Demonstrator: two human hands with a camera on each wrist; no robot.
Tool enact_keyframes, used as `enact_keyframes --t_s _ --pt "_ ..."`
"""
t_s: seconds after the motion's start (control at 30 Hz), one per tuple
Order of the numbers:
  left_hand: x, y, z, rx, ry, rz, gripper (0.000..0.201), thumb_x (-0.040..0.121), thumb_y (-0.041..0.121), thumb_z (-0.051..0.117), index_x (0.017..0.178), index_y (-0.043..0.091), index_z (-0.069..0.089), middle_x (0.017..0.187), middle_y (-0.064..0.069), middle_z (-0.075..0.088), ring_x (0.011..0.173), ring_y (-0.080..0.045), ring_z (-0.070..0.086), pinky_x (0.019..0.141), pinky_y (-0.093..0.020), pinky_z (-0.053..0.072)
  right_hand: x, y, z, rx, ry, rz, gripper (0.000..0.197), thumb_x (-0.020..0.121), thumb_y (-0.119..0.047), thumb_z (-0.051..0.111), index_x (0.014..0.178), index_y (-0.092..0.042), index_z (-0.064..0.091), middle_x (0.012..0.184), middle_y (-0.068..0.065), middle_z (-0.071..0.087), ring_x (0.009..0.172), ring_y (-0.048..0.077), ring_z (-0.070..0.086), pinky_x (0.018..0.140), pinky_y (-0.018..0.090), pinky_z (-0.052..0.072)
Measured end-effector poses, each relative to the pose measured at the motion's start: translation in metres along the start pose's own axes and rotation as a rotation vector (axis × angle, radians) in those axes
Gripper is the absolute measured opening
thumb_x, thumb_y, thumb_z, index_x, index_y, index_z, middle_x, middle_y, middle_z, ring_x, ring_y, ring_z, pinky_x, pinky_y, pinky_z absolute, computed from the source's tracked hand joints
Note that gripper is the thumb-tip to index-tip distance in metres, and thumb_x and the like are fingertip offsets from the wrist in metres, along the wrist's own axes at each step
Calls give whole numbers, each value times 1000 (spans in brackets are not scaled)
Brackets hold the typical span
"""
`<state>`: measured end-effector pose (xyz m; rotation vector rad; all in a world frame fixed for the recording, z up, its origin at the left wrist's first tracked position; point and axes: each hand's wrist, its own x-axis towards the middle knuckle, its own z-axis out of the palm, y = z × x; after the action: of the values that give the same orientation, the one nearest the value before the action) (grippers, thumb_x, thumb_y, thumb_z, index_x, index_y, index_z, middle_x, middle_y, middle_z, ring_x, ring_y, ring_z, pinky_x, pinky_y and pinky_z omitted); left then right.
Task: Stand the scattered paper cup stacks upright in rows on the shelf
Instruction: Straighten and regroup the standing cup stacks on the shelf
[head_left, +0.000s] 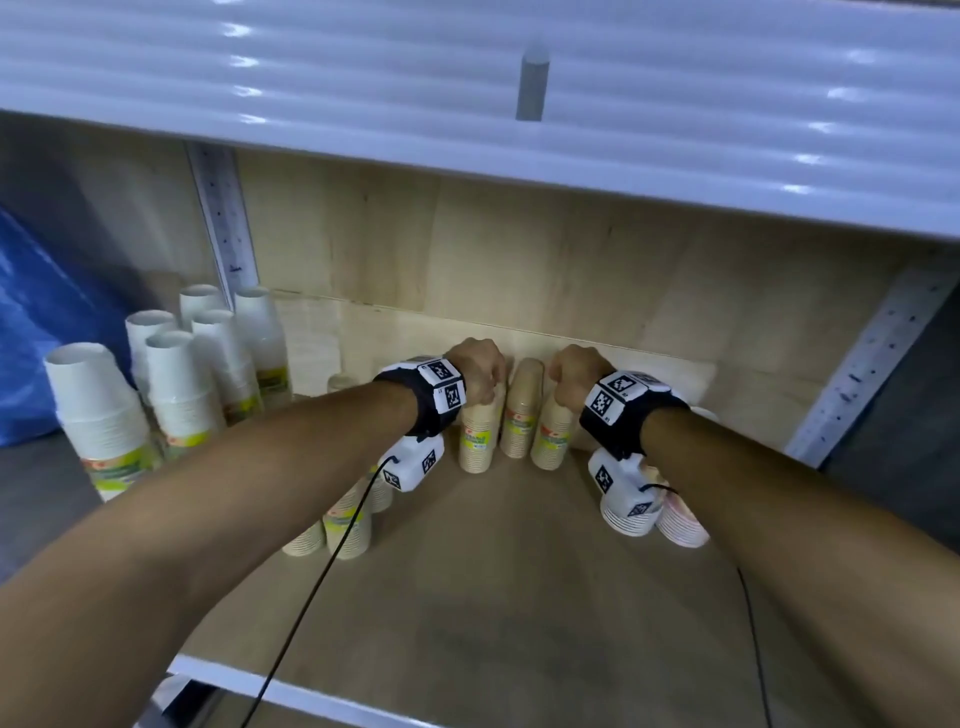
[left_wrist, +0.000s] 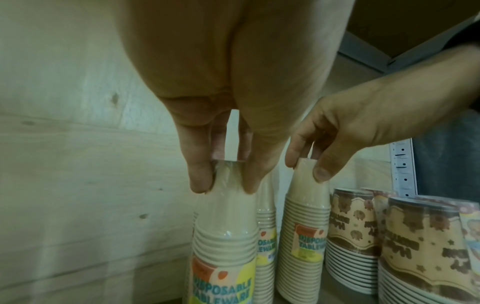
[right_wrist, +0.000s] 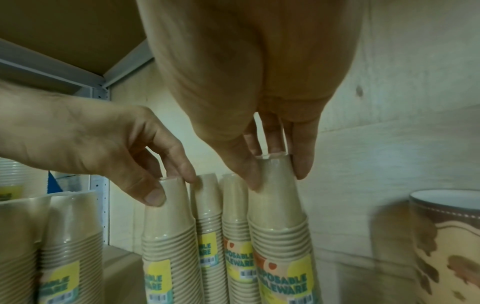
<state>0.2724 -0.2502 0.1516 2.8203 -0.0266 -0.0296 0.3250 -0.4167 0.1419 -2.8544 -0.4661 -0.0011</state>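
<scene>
Kraft cup stacks at shelf back: left stack (head_left: 477, 436) pinched at top by left hand (head_left: 480, 371), right stack (head_left: 555, 434) pinched at top by right hand (head_left: 571, 374), both upright, third stack (head_left: 522, 410) standing between them. Row forming against back wall (head_left: 519, 249). White stacks (head_left: 208, 374) upright at far left, patterned stacks (left_wrist: 428, 242) upright at right. More kraft stacks (head_left: 345, 525) near front left stand unaligned; likely left to do. No fallen stack visible.

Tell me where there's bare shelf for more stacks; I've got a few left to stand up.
The shelf board is bare in front, between the tan stacks on the left and the patterned stacks on the right. The back centre is crowded: left hand and right hand each grip a stack there.
</scene>
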Motion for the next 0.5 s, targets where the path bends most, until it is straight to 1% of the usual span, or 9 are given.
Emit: enact_keyframes --t_s 0.13,0.23,0.37,0.5 --pt "7 -3 4 -19 1 -2 38 83 7 73 120 12 68 120 -8 67 106 -24 64 78 -24 47 9 1 1 -27 5 6 31 84 -1 56 113 -3 66 117 15 65 104 32 64 82 32 52" --pt "10 -6 5 -28 -4 0 40 83 7 73 122 11 68 121 -9 67 108 -25 63 83 -27 49 15 5 3 -27 1 10 34 82 -1 56 114 -5 65 117 14 64 104 31 64 82 32 53" --pt "13 -10 6 -49 -1 5 41 83 10 75 122 11 67 121 -8 67 108 -25 63 80 -25 46 20 7 7 -25 -8 7 30 85 -5 53 114 -6 63 119 15 62 105 33 61 81 32 50" --pt "14 -11 9 -39 12 15 37 82 12 75 118 11 69 118 -6 67 105 -24 63 78 -25 47 25 9 10 3 11 24 29 89 -8 51 116 -7 62 121 15 60 108 34 60 88 35 51"
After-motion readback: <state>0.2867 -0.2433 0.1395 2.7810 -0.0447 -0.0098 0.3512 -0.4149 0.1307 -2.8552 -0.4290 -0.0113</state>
